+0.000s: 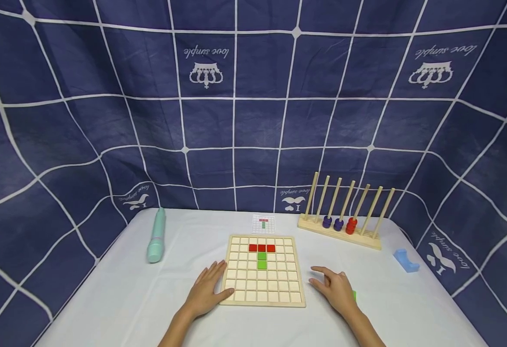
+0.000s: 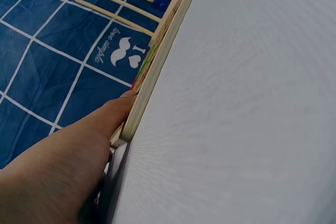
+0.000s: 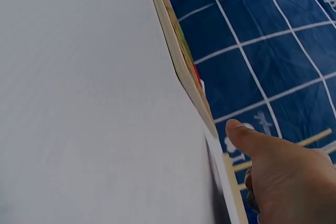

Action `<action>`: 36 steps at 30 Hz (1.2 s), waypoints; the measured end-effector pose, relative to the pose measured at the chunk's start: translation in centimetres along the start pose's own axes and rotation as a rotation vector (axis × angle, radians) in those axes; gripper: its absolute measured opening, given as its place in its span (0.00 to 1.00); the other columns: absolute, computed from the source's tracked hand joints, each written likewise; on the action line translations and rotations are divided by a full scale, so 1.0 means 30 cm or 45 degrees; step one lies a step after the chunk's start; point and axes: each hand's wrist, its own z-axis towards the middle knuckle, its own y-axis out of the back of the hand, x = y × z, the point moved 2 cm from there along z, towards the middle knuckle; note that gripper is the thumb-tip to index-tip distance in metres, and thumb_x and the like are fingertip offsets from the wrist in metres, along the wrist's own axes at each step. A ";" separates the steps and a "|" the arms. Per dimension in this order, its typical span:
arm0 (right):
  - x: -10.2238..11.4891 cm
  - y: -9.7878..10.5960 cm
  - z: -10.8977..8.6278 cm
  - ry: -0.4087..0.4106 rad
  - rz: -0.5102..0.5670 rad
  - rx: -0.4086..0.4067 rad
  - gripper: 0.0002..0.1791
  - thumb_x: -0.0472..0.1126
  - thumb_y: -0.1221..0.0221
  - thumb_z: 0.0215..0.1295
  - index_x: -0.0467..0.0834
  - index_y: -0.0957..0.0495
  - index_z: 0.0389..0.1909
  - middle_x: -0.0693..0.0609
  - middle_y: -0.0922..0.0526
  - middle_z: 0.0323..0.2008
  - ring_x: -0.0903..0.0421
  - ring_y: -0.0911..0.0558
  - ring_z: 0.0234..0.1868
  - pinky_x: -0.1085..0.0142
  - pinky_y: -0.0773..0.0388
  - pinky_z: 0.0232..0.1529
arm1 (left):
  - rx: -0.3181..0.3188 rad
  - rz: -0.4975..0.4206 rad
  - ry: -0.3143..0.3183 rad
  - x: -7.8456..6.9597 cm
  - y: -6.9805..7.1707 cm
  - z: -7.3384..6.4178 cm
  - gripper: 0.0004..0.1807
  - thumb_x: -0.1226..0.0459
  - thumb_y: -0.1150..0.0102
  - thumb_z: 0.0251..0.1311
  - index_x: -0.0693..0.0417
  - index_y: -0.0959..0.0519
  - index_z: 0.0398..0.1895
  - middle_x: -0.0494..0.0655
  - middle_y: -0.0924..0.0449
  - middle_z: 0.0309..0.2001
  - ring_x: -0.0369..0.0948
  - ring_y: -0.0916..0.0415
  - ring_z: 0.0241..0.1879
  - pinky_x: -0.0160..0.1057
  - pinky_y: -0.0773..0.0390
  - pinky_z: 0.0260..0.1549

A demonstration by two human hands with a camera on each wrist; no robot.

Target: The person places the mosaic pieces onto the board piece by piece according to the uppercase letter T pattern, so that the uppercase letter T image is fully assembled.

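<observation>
A square wooden grid board (image 1: 282,285) lies on the white table. It bears a row of red tiles (image 1: 261,248) and a column of green tiles (image 1: 262,260) below it, forming a T. My left hand (image 1: 206,291) rests at the board's left edge, fingers spread and thumb on the lower left corner; in the left wrist view the thumb (image 2: 113,113) lies over the wooden edge. To the right of the board, apart from it, is my right hand (image 1: 336,291), thumb and index finger parted with nothing visible between them. A green piece (image 1: 354,295) shows partly behind its wrist.
Behind the board lies a small card (image 1: 255,229) with a printed T pattern. A wooden peg rack (image 1: 323,230) with blue and red beads stands back right, near a light blue curved piece (image 1: 406,261). On the left lies a mint-green cylindrical object (image 1: 157,236). Blue checked cloth (image 1: 258,120) surrounds the table.
</observation>
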 end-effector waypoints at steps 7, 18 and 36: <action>-0.088 0.138 -0.097 -0.030 -0.146 -0.047 0.18 0.47 0.29 0.44 0.49 0.17 0.39 0.70 0.45 0.09 0.70 0.48 0.11 0.70 0.45 0.22 | 0.003 -0.001 0.001 -0.002 0.000 -0.003 0.45 0.41 0.45 0.54 0.59 0.41 0.68 0.53 0.44 0.68 0.51 0.53 0.69 0.53 0.58 0.66; -0.158 0.223 -0.153 -0.092 -0.215 -0.078 0.20 0.43 0.27 0.41 0.48 0.17 0.39 0.69 0.45 0.09 0.69 0.48 0.12 0.69 0.47 0.20 | 0.005 -0.016 0.010 0.005 0.010 -0.003 0.45 0.41 0.45 0.54 0.57 0.42 0.69 0.52 0.44 0.69 0.50 0.53 0.69 0.52 0.58 0.66; -0.191 0.203 -0.167 -0.309 -0.138 0.100 0.18 0.45 0.29 0.45 0.46 0.17 0.40 0.63 0.42 0.10 0.67 0.45 0.12 0.73 0.45 0.15 | 0.008 -0.006 -0.001 0.009 -0.001 0.003 0.45 0.40 0.46 0.55 0.57 0.42 0.69 0.52 0.44 0.69 0.50 0.53 0.69 0.52 0.58 0.66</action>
